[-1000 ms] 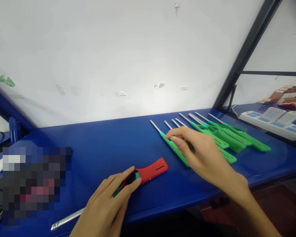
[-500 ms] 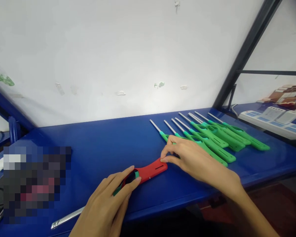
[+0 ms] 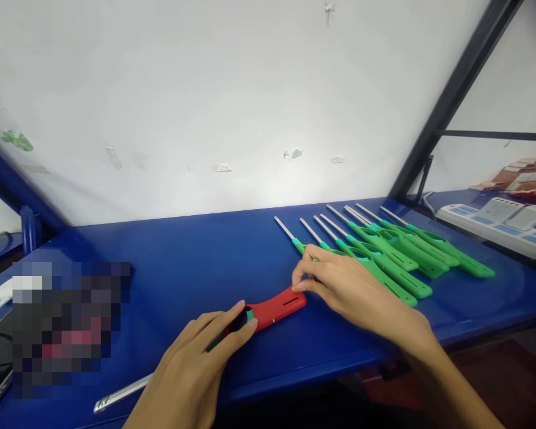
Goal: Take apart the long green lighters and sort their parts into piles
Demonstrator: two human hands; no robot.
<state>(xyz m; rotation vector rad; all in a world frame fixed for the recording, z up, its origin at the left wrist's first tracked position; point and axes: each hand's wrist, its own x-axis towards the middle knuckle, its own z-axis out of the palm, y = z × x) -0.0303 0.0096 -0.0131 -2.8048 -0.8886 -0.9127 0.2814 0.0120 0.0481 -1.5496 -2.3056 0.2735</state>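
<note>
A red long-nosed lighter [image 3: 277,308] lies near the front edge of the blue table [image 3: 183,268], its metal tube [image 3: 120,394] pointing to the lower left. My left hand [image 3: 196,369] rests on its trigger end, fingers laid over it. My right hand [image 3: 343,286] pinches the far tip of the red handle with thumb and forefinger. Just behind my right hand lies a row of several green lighters [image 3: 384,253], side by side, tubes pointing away from me.
A white wall rises behind the table. A dark slanted post [image 3: 455,89] stands at the right. Beyond it a white power strip [image 3: 495,223] lies on another blue surface. A blurred patch [image 3: 67,322] covers the left of the table.
My right hand left the row of green lighters and came down left to pinch the end of the red lighter. My left hand stayed on the red lighter.
</note>
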